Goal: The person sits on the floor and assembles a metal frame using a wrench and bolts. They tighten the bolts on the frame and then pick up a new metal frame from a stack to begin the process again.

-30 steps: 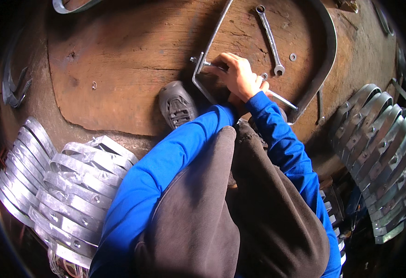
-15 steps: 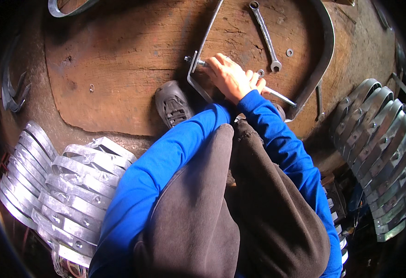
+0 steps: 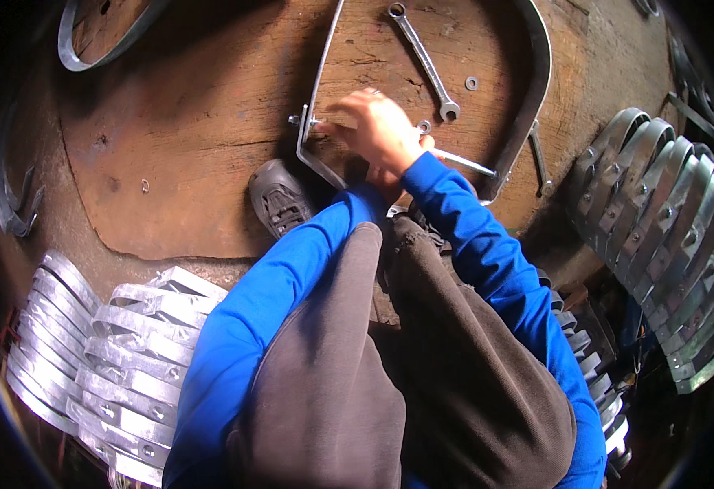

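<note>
A large bent metal band [image 3: 542, 49] lies on the wooden board, its two ends toward me. My right hand [image 3: 380, 126] is slightly blurred, fingers apart, its fingertips close by the bolt [image 3: 296, 120] through the band's left end. Beneath it, my left hand [image 3: 385, 181] is mostly hidden; a fingertip shows at the inner end of a metal rod [image 3: 467, 162], which reaches to the band's right end. The hand seems closed on that rod. Just above the rod lies a small nut or washer [image 3: 424, 127].
A combination wrench [image 3: 424, 61] and a washer [image 3: 472, 83] lie inside the band. Another wrench [image 3: 540, 159] is outside it at right. Stacks of metal bands stand at left [image 3: 133, 359] and right [image 3: 650, 187]. My shoe [image 3: 278, 200] rests on the board [image 3: 169, 179].
My right hand has spread its fingers and drawn back slightly from the bolt. The whole view has shifted, so the board's things appear farther left. The wrench and washer stay in place.
</note>
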A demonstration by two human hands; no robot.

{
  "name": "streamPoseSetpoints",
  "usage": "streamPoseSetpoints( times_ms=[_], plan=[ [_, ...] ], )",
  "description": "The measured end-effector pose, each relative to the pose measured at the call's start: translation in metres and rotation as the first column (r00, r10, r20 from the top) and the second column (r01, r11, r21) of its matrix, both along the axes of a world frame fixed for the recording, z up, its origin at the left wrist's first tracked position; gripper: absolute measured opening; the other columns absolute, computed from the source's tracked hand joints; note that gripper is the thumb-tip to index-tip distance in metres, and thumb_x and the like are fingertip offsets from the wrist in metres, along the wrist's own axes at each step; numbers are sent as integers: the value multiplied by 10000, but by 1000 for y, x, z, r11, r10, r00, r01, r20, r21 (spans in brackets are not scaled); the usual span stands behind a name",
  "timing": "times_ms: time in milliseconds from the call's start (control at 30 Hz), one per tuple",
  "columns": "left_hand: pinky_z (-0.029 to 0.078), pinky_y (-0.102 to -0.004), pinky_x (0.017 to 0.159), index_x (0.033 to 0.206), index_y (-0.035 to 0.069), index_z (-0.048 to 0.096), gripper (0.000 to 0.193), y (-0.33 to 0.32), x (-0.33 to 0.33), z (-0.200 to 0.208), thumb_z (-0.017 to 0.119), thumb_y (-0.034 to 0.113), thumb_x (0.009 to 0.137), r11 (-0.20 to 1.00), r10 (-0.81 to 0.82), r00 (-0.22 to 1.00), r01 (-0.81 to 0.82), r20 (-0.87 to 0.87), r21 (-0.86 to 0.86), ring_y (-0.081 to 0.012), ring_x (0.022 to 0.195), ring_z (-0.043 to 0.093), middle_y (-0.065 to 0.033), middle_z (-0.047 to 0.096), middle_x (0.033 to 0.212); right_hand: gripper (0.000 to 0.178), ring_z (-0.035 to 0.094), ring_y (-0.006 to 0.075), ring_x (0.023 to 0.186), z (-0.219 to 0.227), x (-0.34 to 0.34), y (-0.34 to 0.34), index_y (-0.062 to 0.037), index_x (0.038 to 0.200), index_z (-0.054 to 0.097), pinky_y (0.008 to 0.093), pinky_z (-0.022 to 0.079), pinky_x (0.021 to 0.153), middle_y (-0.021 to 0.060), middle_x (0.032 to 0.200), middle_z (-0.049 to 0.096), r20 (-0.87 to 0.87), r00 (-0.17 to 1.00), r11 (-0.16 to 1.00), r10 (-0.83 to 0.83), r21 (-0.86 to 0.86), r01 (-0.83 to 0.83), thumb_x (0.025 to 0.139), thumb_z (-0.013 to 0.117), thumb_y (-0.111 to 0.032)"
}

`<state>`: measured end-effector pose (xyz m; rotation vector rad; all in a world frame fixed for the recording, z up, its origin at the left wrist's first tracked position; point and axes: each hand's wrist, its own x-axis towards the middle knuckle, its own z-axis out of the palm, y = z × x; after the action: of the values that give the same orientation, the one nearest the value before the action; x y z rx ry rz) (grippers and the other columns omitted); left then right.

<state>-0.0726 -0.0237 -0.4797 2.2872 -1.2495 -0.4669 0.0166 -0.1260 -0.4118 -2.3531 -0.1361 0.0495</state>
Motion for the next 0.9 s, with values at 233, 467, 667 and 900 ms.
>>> streamPoseSetpoints(
  times_ms=[233, 467, 667, 900],
  plan=[
    [407, -405, 805, 980, 81, 650, 322, -55, 39, 49, 637, 391, 892, 981, 182, 982, -179, 45, -76, -264, 950, 539, -95, 604, 967, 266, 654, 345, 893, -3, 10, -114, -71, 871, 639, 449, 522, 781, 118, 864, 683, -80, 881, 846, -466, -331, 417, 798, 778, -286],
    [439, -449, 822, 1033, 11, 635, 369, -49, 49, 61, 705, 321, 846, 970, 182, 983, -183, -25, -160, -316, 975, 542, -142, 597, 987, 323, 636, 361, 987, -21, 7, -138, -55, 956, 652, 448, 514, 871, 175, 974, 655, -157, 894, 880, -420, -312, 359, 815, 755, -326],
    [432, -462, 840, 1013, 96, 666, 271, -40, 57, 64, 722, 289, 832, 981, 170, 984, -173, -44, -84, -332, 980, 572, -121, 610, 1000, 310, 669, 393, 882, -15, 11, -145, -29, 900, 673, 464, 543, 796, 189, 873, 685, -136, 976, 940, -168, -322, 117, 764, 782, -285],
    [415, -429, 851, 1006, 108, 698, 227, -46, 55, 62, 691, 298, 881, 981, 143, 987, -151, -78, -118, -286, 941, 595, -76, 639, 961, 460, 700, 344, 776, 23, -48, -197, -80, 1238, 532, 439, 545, 709, 193, 879, 710, -288, 914, 957, -285, -131, 258, 841, 743, -176]
  ],
)
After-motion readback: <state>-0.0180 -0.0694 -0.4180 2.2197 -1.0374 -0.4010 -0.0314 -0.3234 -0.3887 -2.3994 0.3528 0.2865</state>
